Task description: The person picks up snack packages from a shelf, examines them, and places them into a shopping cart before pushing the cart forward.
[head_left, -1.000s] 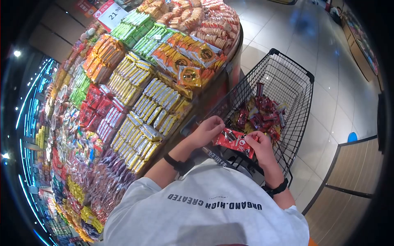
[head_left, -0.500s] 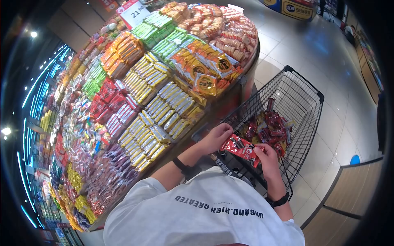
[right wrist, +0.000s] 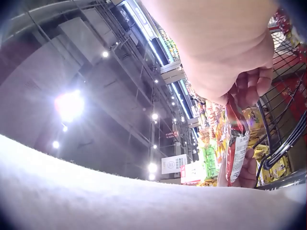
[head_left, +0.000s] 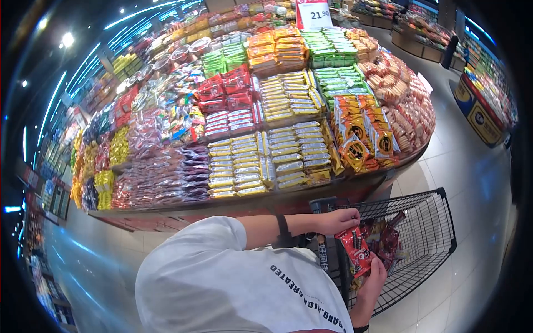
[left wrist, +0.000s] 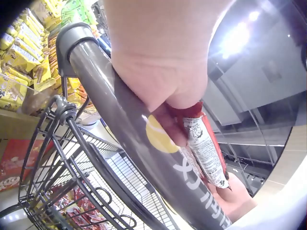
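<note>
A red snack packet (head_left: 354, 251) with white and dark print is held between both hands above the shopping cart's handle. My left hand (head_left: 336, 221) pinches its upper end, and my right hand (head_left: 374, 278) pinches the opposite end between thumb and fingers. In the left wrist view, the white printed back of the packet (left wrist: 205, 146) shows beside the grey cart handle (left wrist: 124, 110). The right wrist view has the packet (right wrist: 237, 151) edge-on below my right hand (right wrist: 225, 62). Beneath, red packets (head_left: 388, 236) lie piled in the cart.
The black wire cart (head_left: 425, 222) stands at the right, beside a large display (head_left: 244, 206) heaped with wrapped snacks in sorted sections. A 21.90 price sign (head_left: 315, 15) rises at its back. Pale floor tiles (head_left: 461, 172) run along the right, with another display stand (head_left: 478, 119) farther off.
The head view has turned left, so the snack display now spreads across the middle and the cart sits farther right. Both hands keep holding the red packet, which appears more upright in view.
</note>
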Available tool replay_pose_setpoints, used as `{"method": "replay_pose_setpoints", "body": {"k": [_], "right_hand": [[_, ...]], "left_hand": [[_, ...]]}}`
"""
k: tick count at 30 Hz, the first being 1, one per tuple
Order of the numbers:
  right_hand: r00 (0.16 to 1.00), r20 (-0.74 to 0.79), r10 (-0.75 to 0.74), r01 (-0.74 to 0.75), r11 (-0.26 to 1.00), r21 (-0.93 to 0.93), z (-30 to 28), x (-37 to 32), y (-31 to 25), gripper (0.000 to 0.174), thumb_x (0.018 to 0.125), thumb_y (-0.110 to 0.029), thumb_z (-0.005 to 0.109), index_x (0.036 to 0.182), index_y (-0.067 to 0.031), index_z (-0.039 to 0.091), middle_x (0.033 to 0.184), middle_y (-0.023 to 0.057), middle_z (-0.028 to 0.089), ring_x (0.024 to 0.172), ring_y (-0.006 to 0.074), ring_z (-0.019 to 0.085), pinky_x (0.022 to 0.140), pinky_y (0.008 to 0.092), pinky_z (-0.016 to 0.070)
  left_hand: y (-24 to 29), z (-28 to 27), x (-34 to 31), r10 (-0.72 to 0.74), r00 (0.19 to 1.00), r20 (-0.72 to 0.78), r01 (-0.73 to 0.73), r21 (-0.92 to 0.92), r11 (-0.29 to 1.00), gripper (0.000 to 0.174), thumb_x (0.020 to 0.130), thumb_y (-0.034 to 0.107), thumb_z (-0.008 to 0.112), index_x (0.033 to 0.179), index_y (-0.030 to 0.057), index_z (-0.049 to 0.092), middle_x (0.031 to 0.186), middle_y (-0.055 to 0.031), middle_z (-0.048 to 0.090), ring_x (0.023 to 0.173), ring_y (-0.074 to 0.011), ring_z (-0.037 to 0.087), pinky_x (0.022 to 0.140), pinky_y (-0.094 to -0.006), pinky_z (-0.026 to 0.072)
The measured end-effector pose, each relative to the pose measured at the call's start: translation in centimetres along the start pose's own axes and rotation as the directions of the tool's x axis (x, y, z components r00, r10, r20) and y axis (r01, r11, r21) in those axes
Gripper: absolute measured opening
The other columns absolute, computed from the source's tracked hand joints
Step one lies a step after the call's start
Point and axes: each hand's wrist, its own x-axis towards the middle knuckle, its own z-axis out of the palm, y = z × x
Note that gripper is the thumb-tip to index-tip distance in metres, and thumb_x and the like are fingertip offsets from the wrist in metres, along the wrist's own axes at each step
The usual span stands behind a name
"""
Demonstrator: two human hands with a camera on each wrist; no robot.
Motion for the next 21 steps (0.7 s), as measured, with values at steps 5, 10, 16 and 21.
{"method": "replay_pose_setpoints", "body": {"k": [5,10,16,21], "right_hand": [[0.999,-0.022,-0.038,0.038,0.999,0.03,-0.6,0.8,1.2,0.026,0.103,-0.014,0.053,0.117,0.0055,0.064,0.107,0.0083,0.066,0.093,0.0138,0.064,0.082,0.0274,0.0531],[0.997,-0.049,-0.058,0.059,0.998,0.023,-0.8,0.7,1.2,0.017,0.102,-0.012,0.055,0.112,0.0004,0.061,0.102,0.0049,0.062,0.09,0.011,0.06,0.078,0.0258,0.0516],[0.993,-0.069,-0.094,0.096,0.995,0.033,-1.1,0.9,1.5,0.011,0.101,-0.014,0.057,0.106,-0.0036,0.059,0.097,0.0022,0.06,0.083,0.01,0.06,0.071,0.0244,0.0507],[0.995,-0.065,-0.076,0.077,0.997,0.012,-1.1,0.7,1.3,0.012,0.1,-0.011,0.059,0.106,-0.0015,0.06,0.098,0.003,0.059,0.085,0.009,0.057,0.071,0.0227,0.048]], "left_hand": [[-1.2,0.3,0.3,0.059,0.998,0.024,-0.059,0.022,0.998,0.024,0.109,0.026,0.045,0.115,0.0032,0.052,0.094,-0.0027,0.062,0.08,-0.0089,0.058,0.071,-0.0283,0.0503],[-1.0,0.3,0.2,0.076,0.997,0.023,-0.075,-0.019,0.997,0.025,0.108,0.025,0.047,0.115,0.0029,0.054,0.09,-0.0019,0.061,0.078,-0.009,0.058,0.071,-0.0295,0.0496],[1.0,-0.1,-0.1,-0.065,0.988,0.139,0.059,0.048,0.997,0.026,0.104,0.028,0.055,0.11,0.0034,0.059,0.088,-0.0028,0.062,0.082,-0.0104,0.057,0.074,-0.0311,0.0486],[0.2,0.1,0.0,-0.04,0.993,0.112,0.036,0.039,0.999,0.027,0.103,0.03,0.057,0.109,0.0033,0.059,0.089,-0.003,0.063,0.079,-0.0103,0.057,0.071,-0.0302,0.0486]]}}
